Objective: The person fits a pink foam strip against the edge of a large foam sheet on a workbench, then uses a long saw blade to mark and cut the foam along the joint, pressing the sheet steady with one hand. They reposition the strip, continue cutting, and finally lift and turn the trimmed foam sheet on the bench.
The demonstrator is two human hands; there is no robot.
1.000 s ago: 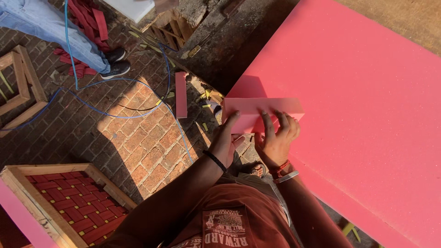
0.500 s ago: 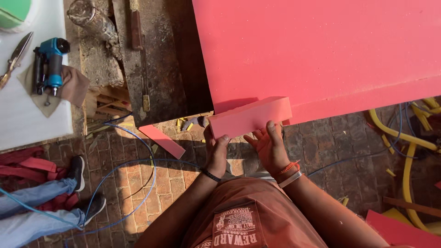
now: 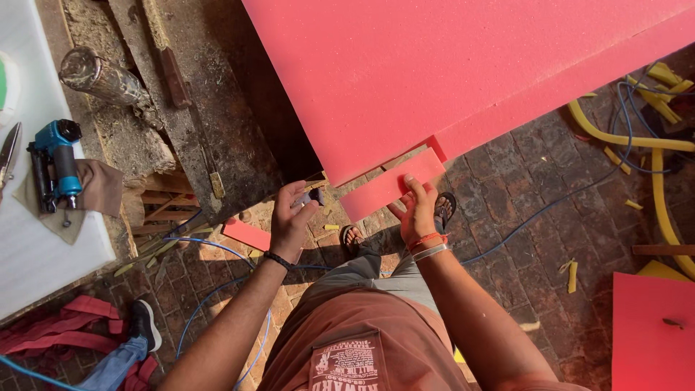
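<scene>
Head view looks straight down on two bare forearms reaching from 6 o'clock toward a big pink foam sheet [image 3: 463, 72] that fills the upper right. The right hand [image 3: 416, 213] is stretched forward with its wrist bands showing, fingers laid flat on top of a pink foam strip [image 3: 391, 185] and thumb beneath it, so its grip is closed on the strip. The strip lies tilted, its right end touching the sheet's lower edge at about 1 o'clock from the hand. The left hand [image 3: 295, 210], at 9 o'clock from the right and just apart from the strip, is curled with the palm turned up, its grip narrow around a small dark tool [image 3: 316, 195] whose kind I cannot tell.

Half a second ago both hands held the strip together under the sheet's edge; now the left has let go and carries the tool, while the right alone keeps the strip. The view has shifted too, with the sheet now slanting across the top.

At 9 o'clock a white worktop [image 3: 29, 253] carries a blue power tool [image 3: 54, 163]. A smaller pink offcut [image 3: 246, 234] lies on the brick floor [image 3: 521, 210] at 8 o'clock from the left hand, beside a blue hose [image 3: 210, 246].
</scene>
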